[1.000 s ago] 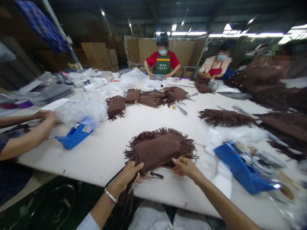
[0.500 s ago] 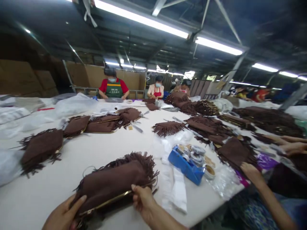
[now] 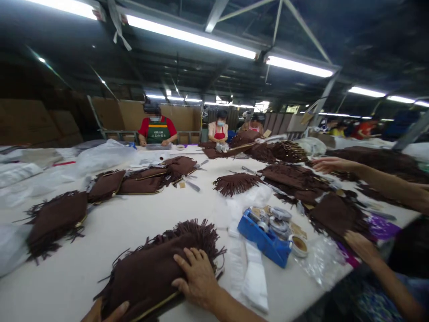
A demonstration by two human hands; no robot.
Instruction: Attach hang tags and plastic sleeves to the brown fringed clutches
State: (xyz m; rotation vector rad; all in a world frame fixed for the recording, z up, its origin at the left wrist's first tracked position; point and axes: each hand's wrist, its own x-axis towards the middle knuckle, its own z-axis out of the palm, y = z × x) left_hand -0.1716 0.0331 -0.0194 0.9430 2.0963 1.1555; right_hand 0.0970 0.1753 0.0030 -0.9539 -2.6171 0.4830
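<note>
The fringed bag (image 3: 144, 273) lies beneath the right hand (image 3: 197, 277), fingers spread. The left hand (image 3: 107, 312) is cut off, its grip unclear.

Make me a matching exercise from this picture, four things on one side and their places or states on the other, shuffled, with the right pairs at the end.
Things:
1. Right hand
2. Left hand
3. Blue tape dispenser
4. Green apron

Places or states:
A. Standing to the right of the bag, heaped with rolls
B. Crossed by a yellow stripe
C. Laid open on top of the brown fringed bag
D. At the bag's near left end, partly out of the picture

Right pairs: 1-C, 2-D, 3-A, 4-B
</note>
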